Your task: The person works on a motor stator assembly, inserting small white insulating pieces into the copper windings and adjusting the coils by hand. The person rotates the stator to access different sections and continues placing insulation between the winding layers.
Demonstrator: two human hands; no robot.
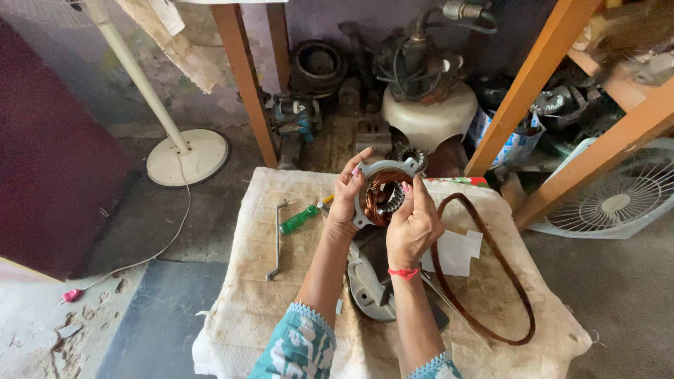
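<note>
Holding a stator up between both hands, above the far half of a cloth-covered counter: grey metal ring outside, copper windings inside, opening turned toward the camera. Gripped on its left rim by the left hand, thumb and curled fingers pinching the edge, forefinger raised and pointing up. Clasped on its right rim by the right hand, fingers closed over the ring, red band at the wrist. Patterned teal sleeves on both forearms.

Lay directly below the hands on the cloth: a grey motor cover, partly hidden by the arms. Rested left of the left hand: a green screwdriver, and left of that a thin bent rod. Curved right of the right hand: a brown belt in a long loop, with white paper inside it.

Stood beyond the counter on the floor: a white motor housing among dark parts, wooden legs either side, a fan stand far left, a fan grille far right.
</note>
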